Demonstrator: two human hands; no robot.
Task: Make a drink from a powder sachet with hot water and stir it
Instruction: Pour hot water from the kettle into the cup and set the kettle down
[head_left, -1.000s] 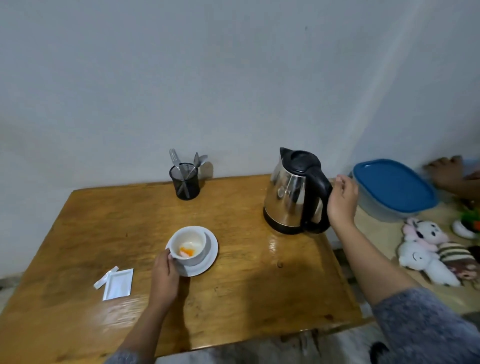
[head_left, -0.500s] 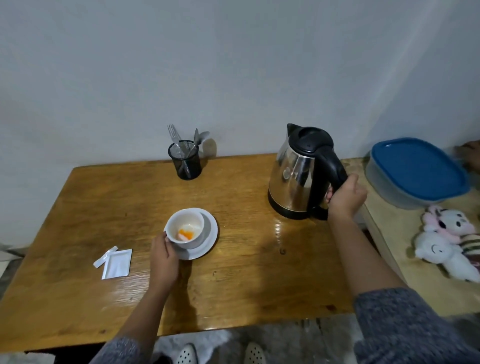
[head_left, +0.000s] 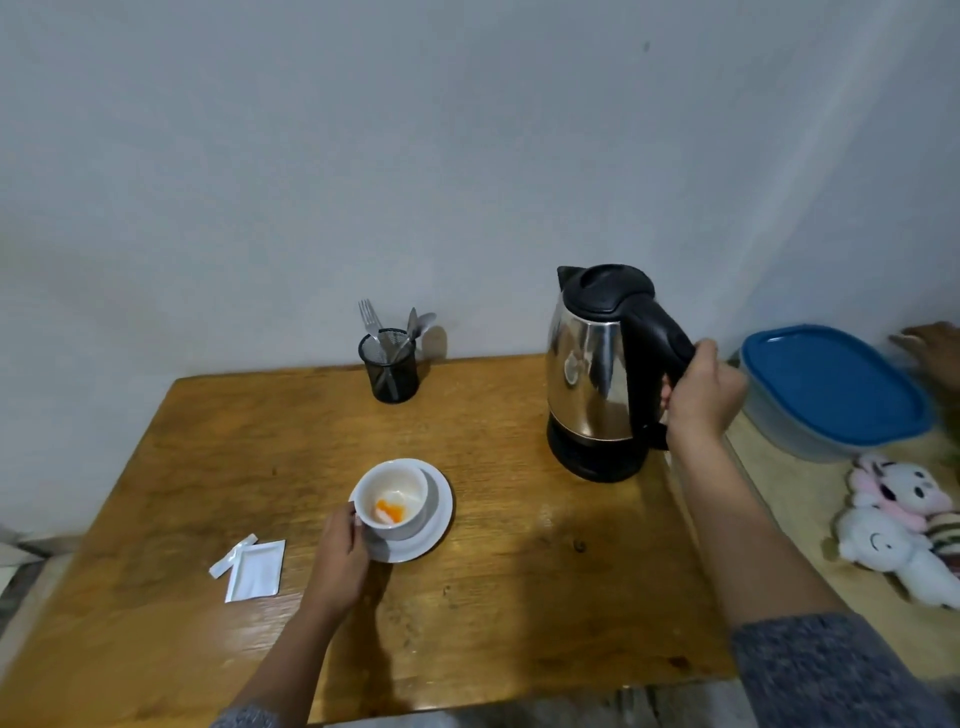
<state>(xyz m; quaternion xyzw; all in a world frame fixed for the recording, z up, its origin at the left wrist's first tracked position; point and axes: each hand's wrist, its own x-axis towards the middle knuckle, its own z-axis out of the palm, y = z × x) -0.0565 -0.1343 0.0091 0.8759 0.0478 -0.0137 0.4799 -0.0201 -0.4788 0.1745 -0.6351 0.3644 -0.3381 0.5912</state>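
Observation:
A white cup (head_left: 397, 496) with orange and white powder at its bottom sits on a white saucer (head_left: 436, 525) near the middle of the wooden table (head_left: 519, 597). My left hand (head_left: 340, 553) holds the cup's handle at its left side. A steel kettle (head_left: 592, 374) with a black lid and handle rises just above its black base (head_left: 592, 457). My right hand (head_left: 698, 397) is closed around the kettle's handle. The torn, empty white sachet (head_left: 254, 569) lies flat to the left of the cup.
A black mesh holder (head_left: 389, 366) with a fork and spoons stands at the table's back edge by the wall. To the right, a lower surface carries a blue-lidded container (head_left: 831, 389) and soft toys (head_left: 893, 519). Another person's hand (head_left: 930, 348) rests behind the container.
My right hand has gone from reaching beside the kettle to gripping its handle, and the kettle has lifted slightly from its base. My left hand stays at the cup.

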